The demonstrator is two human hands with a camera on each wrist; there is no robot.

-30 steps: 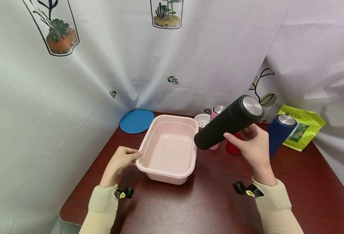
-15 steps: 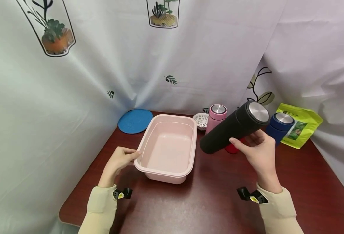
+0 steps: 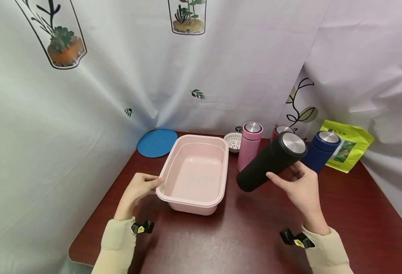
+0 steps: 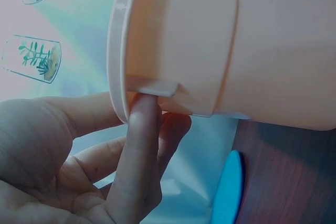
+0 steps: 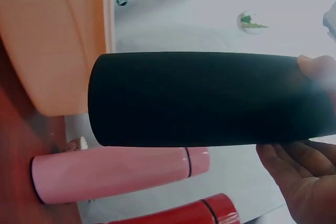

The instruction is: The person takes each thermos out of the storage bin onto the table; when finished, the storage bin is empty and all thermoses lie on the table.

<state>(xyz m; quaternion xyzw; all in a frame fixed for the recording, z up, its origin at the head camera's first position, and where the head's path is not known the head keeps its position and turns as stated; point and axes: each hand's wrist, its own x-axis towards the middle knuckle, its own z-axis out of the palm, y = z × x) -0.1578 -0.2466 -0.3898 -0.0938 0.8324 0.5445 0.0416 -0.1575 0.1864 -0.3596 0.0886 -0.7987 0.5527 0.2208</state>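
My left hand point(image 3: 142, 191) pinches the left rim of a pink plastic basin point(image 3: 197, 176), thumb on top and fingers beneath, as the left wrist view shows from below. The basin has nothing in it. A black thermos point(image 3: 267, 163) with a steel-topped lid leans in my right hand point(image 3: 300, 184), which grips it near the lid end. Its base points down and left, right of the basin. Behind it stand a pink thermos point(image 3: 250, 148) and a red thermos point(image 3: 283, 130), mostly hidden in the head view. A blue thermos point(image 3: 320, 152) stands just beyond my right hand.
A round blue mat point(image 3: 157, 143) lies at the back left. A small white woven basket point(image 3: 233, 141) sits behind the basin's right corner. At the back right stands a green-yellow pouch point(image 3: 349, 146). Printed cloth point(image 3: 248, 57) hangs around the dark red table point(image 3: 242, 236).
The black thermos has come down and moved right, away from the basin's rim, uncovering the pink thermos. My left hand keeps its hold on the basin.
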